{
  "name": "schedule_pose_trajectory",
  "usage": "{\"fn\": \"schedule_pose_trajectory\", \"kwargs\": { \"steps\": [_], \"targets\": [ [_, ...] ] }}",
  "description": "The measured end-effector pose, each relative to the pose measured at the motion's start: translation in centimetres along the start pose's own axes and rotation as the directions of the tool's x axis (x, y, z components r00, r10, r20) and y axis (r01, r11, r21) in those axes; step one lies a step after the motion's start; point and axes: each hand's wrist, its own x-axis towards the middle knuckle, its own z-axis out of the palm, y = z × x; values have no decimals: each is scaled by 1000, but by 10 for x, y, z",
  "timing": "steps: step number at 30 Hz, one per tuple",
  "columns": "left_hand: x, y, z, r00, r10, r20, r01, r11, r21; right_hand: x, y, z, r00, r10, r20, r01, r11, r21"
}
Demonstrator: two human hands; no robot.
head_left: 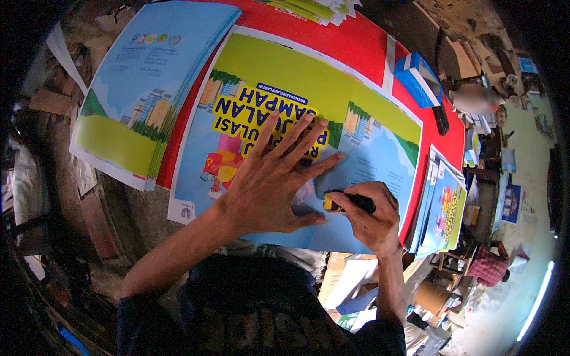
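Printed sheet: broad rectangular paper, white-edged, green and blue, lying on the red tabletop; bold dark-blue capitals edged in yellow, upside down to the person, above a cartoon figure; fine print too small to read.
Left hand: open, palm down, fingers spread flat across the sheet's lettering.
Right hand: closed around a small black-and-yellow tool, at the sheet's near side.
Paper stack: left of the sheet, layered edges, row of small emblems.
Booklets: right, overlapping, yellow-backed lettering.
Box: blue and white, upper right.
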Motion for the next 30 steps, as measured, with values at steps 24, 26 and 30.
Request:
{"fn": "schedule_pose_trajectory", "kwargs": {
  "steps": [24,26,30],
  "targets": [
    [-1,11,-13,996,-12,88,0,990,139,4,152,-61,796,420,-435,-478,878,-27],
    [2,16,-15,996,10,93,-18,996,83,17,176,-64,842,351,-411,-409,911,-61],
    [0,15,-17,998,15,63,-22,994,105,43,131,-43,864,224,-452,-360,901,-243]
  ]
}}
